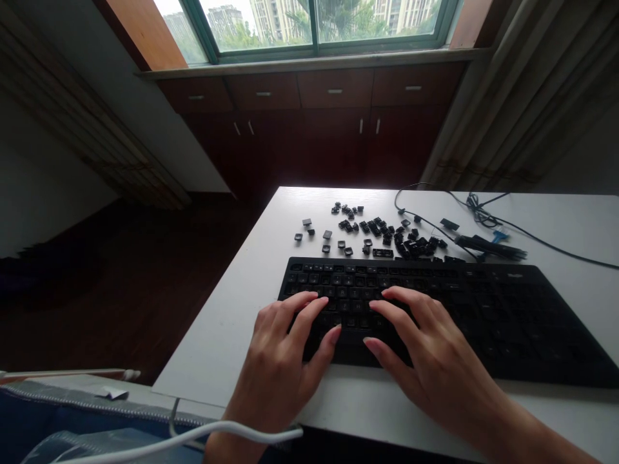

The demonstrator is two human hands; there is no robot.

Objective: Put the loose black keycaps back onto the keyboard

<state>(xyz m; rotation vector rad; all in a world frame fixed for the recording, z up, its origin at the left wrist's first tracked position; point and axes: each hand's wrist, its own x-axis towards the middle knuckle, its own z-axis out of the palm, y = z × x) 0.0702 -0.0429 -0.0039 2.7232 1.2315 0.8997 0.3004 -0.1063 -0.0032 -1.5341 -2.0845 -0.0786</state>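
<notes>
A black keyboard [488, 322] lies on the white table, with keys in its left and upper part and a dark, hard-to-read right part. My left hand [285, 348] rests over its left side, fingers spread and fingertips on or just above the keys. Over the middle keys is my right hand [425, 348], its fingers also apart and the thumb near the front edge. Neither hand holds anything. Behind the keyboard, loose black keycaps [418, 245] lie in a heap, with several more scattered to the left, among them a keycap [327, 234].
On the white table [232, 309], a dark brush-like tool [493, 247] and a small blue piece [500, 236] lie behind the keyboard. A black cable [546, 240] loops across the back right. At lower left, a white curved tube [193, 433] crosses in front of my left wrist.
</notes>
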